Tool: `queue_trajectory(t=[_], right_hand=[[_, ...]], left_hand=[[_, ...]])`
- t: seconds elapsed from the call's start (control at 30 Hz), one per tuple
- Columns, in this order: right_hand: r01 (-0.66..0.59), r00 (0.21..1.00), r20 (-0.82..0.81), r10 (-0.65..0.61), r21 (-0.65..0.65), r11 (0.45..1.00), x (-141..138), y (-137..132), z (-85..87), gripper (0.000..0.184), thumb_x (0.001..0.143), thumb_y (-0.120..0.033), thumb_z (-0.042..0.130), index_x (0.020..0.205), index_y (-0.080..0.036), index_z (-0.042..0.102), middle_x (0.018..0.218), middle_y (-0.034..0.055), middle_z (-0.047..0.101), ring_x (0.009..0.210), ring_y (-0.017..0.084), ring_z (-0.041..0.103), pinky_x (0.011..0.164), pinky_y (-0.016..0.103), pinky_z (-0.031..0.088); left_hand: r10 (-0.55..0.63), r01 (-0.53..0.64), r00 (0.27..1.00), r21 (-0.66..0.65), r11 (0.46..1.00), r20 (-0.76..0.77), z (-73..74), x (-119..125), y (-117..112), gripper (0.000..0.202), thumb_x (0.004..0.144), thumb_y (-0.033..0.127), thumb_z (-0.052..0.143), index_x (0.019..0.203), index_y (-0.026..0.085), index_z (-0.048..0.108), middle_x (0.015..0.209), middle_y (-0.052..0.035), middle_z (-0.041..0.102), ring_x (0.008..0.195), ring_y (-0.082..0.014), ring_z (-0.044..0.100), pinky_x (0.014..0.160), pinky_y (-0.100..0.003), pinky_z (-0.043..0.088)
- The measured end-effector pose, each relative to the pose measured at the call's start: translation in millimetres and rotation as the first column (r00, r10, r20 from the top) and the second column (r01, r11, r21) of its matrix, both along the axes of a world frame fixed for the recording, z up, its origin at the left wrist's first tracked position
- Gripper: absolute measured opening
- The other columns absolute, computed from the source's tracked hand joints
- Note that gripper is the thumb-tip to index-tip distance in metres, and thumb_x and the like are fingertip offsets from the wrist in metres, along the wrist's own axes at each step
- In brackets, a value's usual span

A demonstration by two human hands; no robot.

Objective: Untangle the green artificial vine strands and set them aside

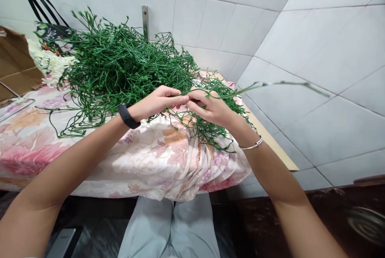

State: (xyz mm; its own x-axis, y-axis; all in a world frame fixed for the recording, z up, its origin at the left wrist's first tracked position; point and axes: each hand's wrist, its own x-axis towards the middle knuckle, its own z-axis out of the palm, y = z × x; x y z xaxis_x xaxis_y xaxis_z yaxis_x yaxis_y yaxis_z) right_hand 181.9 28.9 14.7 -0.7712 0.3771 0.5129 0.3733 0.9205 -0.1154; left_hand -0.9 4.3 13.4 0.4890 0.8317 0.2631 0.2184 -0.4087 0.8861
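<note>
A green artificial flower stem (255, 86) runs between my two hands and sticks out far to the right, its tip slightly drooping. My left hand (162, 99) pinches it near its left part, thumb and fingers pressed together. Fingertip to fingertip with it, my right hand (210, 105) is closed on the same stem. Behind my left hand rises a big tangled heap of green stems (126, 63). A smaller pile of green stems (210, 129) lies under and around my right hand. The exact grip between the fingertips is partly hidden.
A floral cloth (144, 165) covers the table. White flowers (55, 63), a brown cardboard box (19, 57) and a black-handled floral bag (54, 31) are at the left. A metal bracket (145, 21) stands against the tiled wall. A pale board edge (273, 141) juts out at right.
</note>
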Motion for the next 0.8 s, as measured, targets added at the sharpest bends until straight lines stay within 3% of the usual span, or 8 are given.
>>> queue_trajectory(t=[0.13, 0.27, 0.33, 0.47, 0.6, 0.67, 0.73, 0.8], right_hand=[[0.04, 0.999, 0.019, -0.041, 0.016, 0.999, 3, -8, 10.0, 0.018, 0.086, -0.024, 0.038, 0.075, -0.015, 0.049, 0.066, -0.0006, 0.044, 0.059, 0.007, 0.039, 0.054, 0.02, 0.031], [0.218, 0.975, -0.005, -0.221, 0.181, 0.959, -3, -11, 13.5, 0.023, 0.083, -0.022, 0.039, 0.062, -0.015, 0.045, 0.059, -0.0016, 0.04, 0.053, 0.006, 0.032, 0.052, 0.022, 0.025], [0.307, 0.949, -0.023, -0.314, 0.278, 0.91, -11, -12, 10.8, 0.024, 0.081, -0.021, 0.039, 0.059, -0.015, 0.045, 0.057, -0.0003, 0.041, 0.052, 0.007, 0.03, 0.051, 0.024, 0.023], [0.384, 0.918, -0.056, -0.392, 0.363, 0.849, -26, -14, 4.7, 0.024, 0.081, -0.021, 0.037, 0.062, -0.015, 0.049, 0.058, 0.003, 0.045, 0.052, 0.009, 0.034, 0.049, 0.027, 0.02], [0.563, 0.824, -0.27, -0.498, 0.288, 0.775, 3, 3, 18.9, 0.02, 0.079, -0.021, 0.042, 0.063, -0.015, 0.052, 0.057, 0.0044, 0.045, 0.054, 0.011, 0.039, 0.051, 0.028, 0.026], [0.635, 0.748, -0.411, -0.521, 0.212, 0.743, 35, 18, 31.7, 0.022, 0.08, -0.023, 0.044, 0.063, -0.016, 0.055, 0.055, 0.0034, 0.044, 0.055, 0.012, 0.041, 0.055, 0.03, 0.032], [0.621, 0.74, -0.444, -0.505, 0.164, 0.766, 64, 34, 40.7, 0.026, 0.084, -0.026, 0.04, 0.069, -0.017, 0.06, 0.059, 0.0036, 0.046, 0.059, 0.013, 0.044, 0.059, 0.031, 0.036], [0.579, 0.773, -0.414, -0.482, 0.148, 0.802, 82, 48, 41.3, 0.026, 0.084, -0.029, 0.042, 0.076, -0.016, 0.063, 0.064, 0.0042, 0.049, 0.063, 0.014, 0.047, 0.063, 0.032, 0.039]], left_hand=[[-0.007, 0.011, 0.999, 0.063, 0.998, -0.054, 5.5, -4, -2, 0.034, 0.08, 0.039, 0.047, 0.058, 0.014, 0.045, 0.054, 0.0039, 0.032, 0.046, -0.0045, 0.028, 0.041, -0.02, 0.019], [0.15, -0.13, 0.986, 0.234, 0.963, -0.068, 2.8, 4, -1, 0.036, 0.082, 0.035, 0.044, 0.053, 0.015, 0.037, 0.052, 0.0042, 0.026, 0.047, -0.0056, 0.023, 0.044, -0.022, 0.018], [0.274, -0.243, 0.961, 0.368, 0.898, -0.035, -1.7, 11, -1, 0.038, 0.082, 0.031, 0.043, 0.05, 0.016, 0.03, 0.05, 0.0042, 0.024, 0.047, -0.0063, 0.022, 0.046, -0.024, 0.017], [0.476, -0.394, 0.879, 0.592, 0.703, 0.02, -11.0, 20, -3, 0.036, 0.081, 0.025, 0.041, 0.05, 0.017, 0.024, 0.047, 0.0043, 0.022, 0.045, -0.0073, 0.022, 0.048, -0.026, 0.015], [0.587, -0.485, 0.806, 0.652, 0.582, 0.075, -13.4, 10, -7, 0.037, 0.082, 0.028, 0.042, 0.051, 0.017, 0.024, 0.045, 0.0046, 0.021, 0.043, -0.0075, 0.019, 0.048, -0.027, 0.015], [0.593, -0.555, 0.791, 0.585, 0.591, 0.151, -11.3, 2, -6, 0.039, 0.082, 0.031, 0.043, 0.05, 0.017, 0.026, 0.046, 0.0042, 0.022, 0.044, -0.0075, 0.021, 0.047, -0.026, 0.017], [0.532, -0.587, 0.808, 0.422, 0.691, 0.252, -8.1, -4, -3, 0.038, 0.082, 0.036, 0.044, 0.05, 0.018, 0.033, 0.047, 0.0037, 0.026, 0.044, -0.0074, 0.024, 0.044, -0.024, 0.02], [0.43, -0.52, 0.835, 0.235, 0.821, 0.344, -5.3, -6, 2, 0.034, 0.082, 0.04, 0.042, 0.056, 0.018, 0.043, 0.048, 0.0033, 0.031, 0.043, -0.0071, 0.029, 0.041, -0.022, 0.023]])
